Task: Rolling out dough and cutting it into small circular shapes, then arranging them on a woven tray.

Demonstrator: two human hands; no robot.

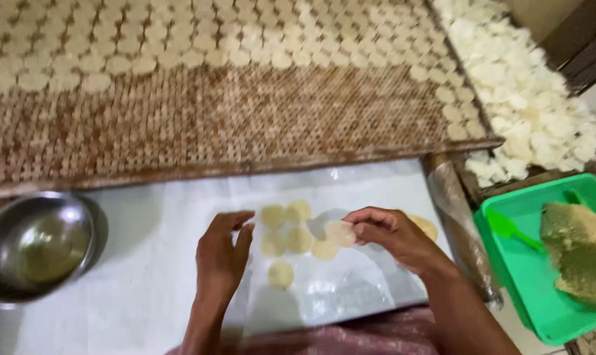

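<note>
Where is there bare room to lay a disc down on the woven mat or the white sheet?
The woven mat is bare across its near band, below the rows of discs and right column. The white sheet is open between the metal bowl and left hand. It is crowded between the left hand and right hand, which pinches a disc.

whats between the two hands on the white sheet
In the head view, small flat dough discs lie on the white sheet between the left hand and the right hand, which pinches one disc.
</note>
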